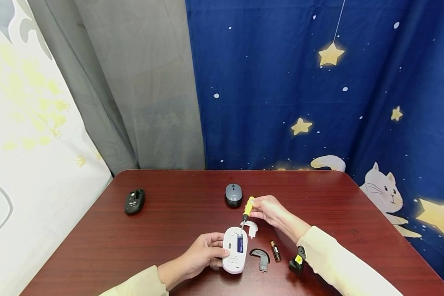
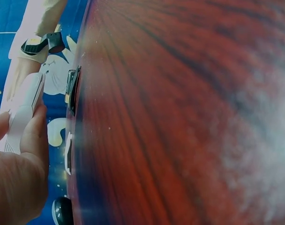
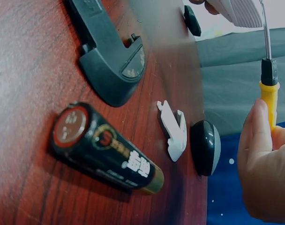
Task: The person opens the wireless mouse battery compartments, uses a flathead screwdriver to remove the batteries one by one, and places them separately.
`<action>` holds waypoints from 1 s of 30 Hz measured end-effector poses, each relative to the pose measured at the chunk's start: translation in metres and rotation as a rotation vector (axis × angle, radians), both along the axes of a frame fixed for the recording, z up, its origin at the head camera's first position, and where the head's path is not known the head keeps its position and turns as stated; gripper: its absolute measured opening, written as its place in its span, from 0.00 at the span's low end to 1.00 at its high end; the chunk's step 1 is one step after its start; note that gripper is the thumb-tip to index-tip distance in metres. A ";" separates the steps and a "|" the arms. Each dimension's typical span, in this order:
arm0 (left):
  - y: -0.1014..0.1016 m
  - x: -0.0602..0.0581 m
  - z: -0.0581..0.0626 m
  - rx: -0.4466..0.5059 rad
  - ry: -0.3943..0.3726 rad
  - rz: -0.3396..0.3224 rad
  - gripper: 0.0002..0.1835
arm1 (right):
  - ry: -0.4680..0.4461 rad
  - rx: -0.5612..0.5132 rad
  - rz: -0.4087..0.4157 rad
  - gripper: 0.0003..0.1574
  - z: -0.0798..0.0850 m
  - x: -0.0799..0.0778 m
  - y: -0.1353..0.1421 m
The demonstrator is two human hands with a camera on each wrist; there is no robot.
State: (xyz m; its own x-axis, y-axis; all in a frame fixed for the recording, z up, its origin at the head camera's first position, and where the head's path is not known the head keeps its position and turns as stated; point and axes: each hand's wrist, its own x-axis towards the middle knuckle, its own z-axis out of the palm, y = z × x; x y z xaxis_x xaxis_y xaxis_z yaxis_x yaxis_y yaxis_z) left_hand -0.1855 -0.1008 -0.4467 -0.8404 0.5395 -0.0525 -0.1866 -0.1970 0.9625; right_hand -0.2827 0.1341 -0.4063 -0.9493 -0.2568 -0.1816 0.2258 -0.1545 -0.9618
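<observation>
My left hand (image 1: pixel 204 254) grips a white computer mouse (image 1: pixel 230 263), turned underside up, by its left edge. Its battery slot is uncovered and a blue battery (image 1: pixel 240 243) lies inside. My right hand (image 1: pixel 269 209) pinches the yellow handle of a screwdriver (image 1: pixel 248 207). The screwdriver's metal tip reaches the top end of the battery slot. In the right wrist view the screwdriver (image 3: pixel 269 96) points up at the white mouse (image 3: pixel 236 10). The left wrist view shows the white mouse (image 2: pixel 24 110) edge-on between thumb and fingers, above the table.
A white battery cover (image 1: pixel 252 228) and a black battery cover (image 1: pixel 261 259) lie beside the white mouse. To their right is a loose black-and-gold battery (image 1: pixel 275 250). A grey mouse (image 1: pixel 233 195) stands farther back, and an upturned black mouse (image 1: pixel 135 201) lies at the left.
</observation>
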 end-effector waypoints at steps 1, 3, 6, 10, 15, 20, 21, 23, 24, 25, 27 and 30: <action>0.000 0.000 0.000 -0.001 0.002 -0.004 0.22 | -0.005 0.000 0.000 0.16 0.000 0.000 0.000; 0.000 0.000 0.000 0.001 0.001 -0.007 0.22 | -0.014 -0.001 0.007 0.16 0.000 0.001 0.000; 0.000 0.000 -0.001 0.003 -0.003 -0.011 0.22 | -0.030 0.002 0.013 0.18 -0.001 0.001 0.000; 0.001 -0.001 -0.001 0.007 -0.005 -0.014 0.22 | -0.042 0.003 0.025 0.20 -0.003 0.000 0.000; 0.000 -0.001 0.000 0.009 0.005 -0.032 0.23 | -0.061 -0.025 0.036 0.16 -0.004 -0.002 0.000; 0.000 -0.002 0.000 0.003 -0.006 -0.040 0.23 | -0.052 -0.027 0.040 0.20 -0.003 -0.003 0.000; 0.000 -0.002 0.000 0.002 -0.011 -0.039 0.22 | -0.051 -0.028 0.040 0.21 -0.003 -0.003 0.001; 0.000 -0.002 0.000 0.000 -0.022 -0.037 0.22 | -0.051 -0.033 0.040 0.21 -0.002 -0.003 0.001; -0.001 -0.002 0.001 -0.001 -0.026 -0.036 0.21 | -0.049 -0.041 0.041 0.21 -0.001 -0.003 0.002; -0.001 -0.002 0.001 -0.002 -0.028 -0.035 0.21 | -0.046 -0.049 0.041 0.20 -0.001 -0.004 0.002; -0.001 -0.002 0.002 -0.005 -0.031 -0.030 0.21 | -0.036 -0.068 0.040 0.20 0.001 -0.003 0.003; -0.002 -0.002 0.003 -0.008 -0.024 -0.019 0.21 | -0.013 -0.097 0.038 0.20 0.006 -0.003 0.004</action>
